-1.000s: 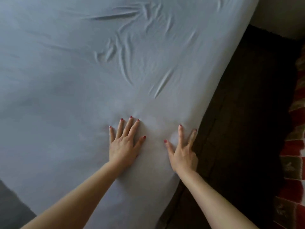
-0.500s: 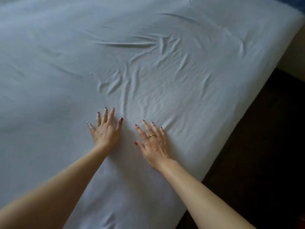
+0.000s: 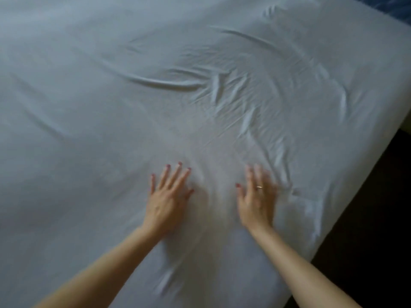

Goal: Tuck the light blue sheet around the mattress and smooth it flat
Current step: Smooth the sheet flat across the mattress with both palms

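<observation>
The light blue sheet [image 3: 89,112] covers the whole mattress top and fills most of the view. A long raised fold and a cluster of wrinkles run across its middle and right. My left hand [image 3: 166,198] lies flat on the sheet, fingers straight and spread. My right hand [image 3: 258,198], with a ring, presses flat beside it, a hand's width to the right, its fingertips blurred. Small creases bunch just right of my right hand, near the mattress's right edge.
The mattress's right edge [image 3: 360,187] runs diagonally from top right to bottom middle. Beyond it lies dark floor [image 3: 373,252]. A bit of dark blue fabric [image 3: 398,7] shows at the top right corner.
Both hands have slid farther up the sheet and moved apart, still flat. The view has lifted, showing more of the wrinkled middle and the far right corner.
</observation>
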